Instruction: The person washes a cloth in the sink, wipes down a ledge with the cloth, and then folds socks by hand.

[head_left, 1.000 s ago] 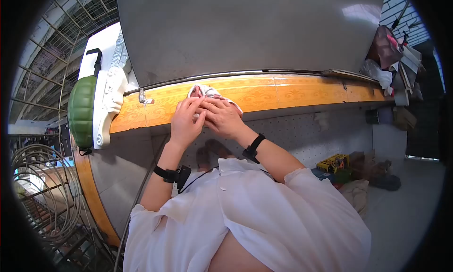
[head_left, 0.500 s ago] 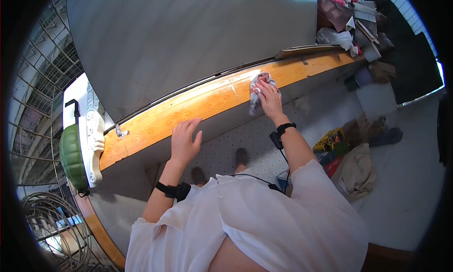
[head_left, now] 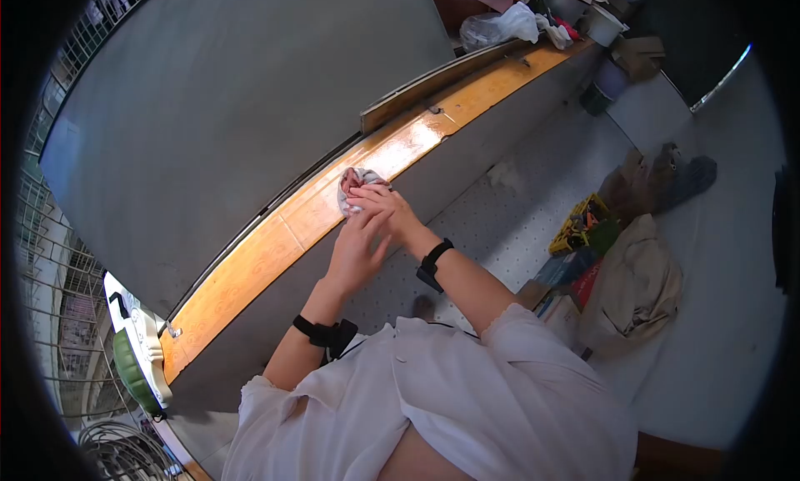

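A crumpled cloth [head_left: 351, 183], greyish white with reddish patches, lies on the orange tiled ledge [head_left: 237, 288]. My right hand [head_left: 395, 214] presses down on it with its fingers bent over the fabric. Just below, my left hand [head_left: 357, 254] reaches up with its fingers stretched out and its thumb apart. Its fingertips overlap the right hand's near side in the view; whether they touch the cloth I cannot tell. Both wrists wear black bands.
A large grey panel [head_left: 242, 89] rises behind the ledge, with a loose wooden strip [head_left: 417, 93] along it. Plastic bags [head_left: 500, 27] sit at the far right end. On the floor are a yellow crate [head_left: 581, 222] and a beige cloth bag [head_left: 637, 289]. A green case [head_left: 135, 368] stands left.
My view has turned to the right along the ledge. My left hand has come up beside the right hand, which stays on the cloth.
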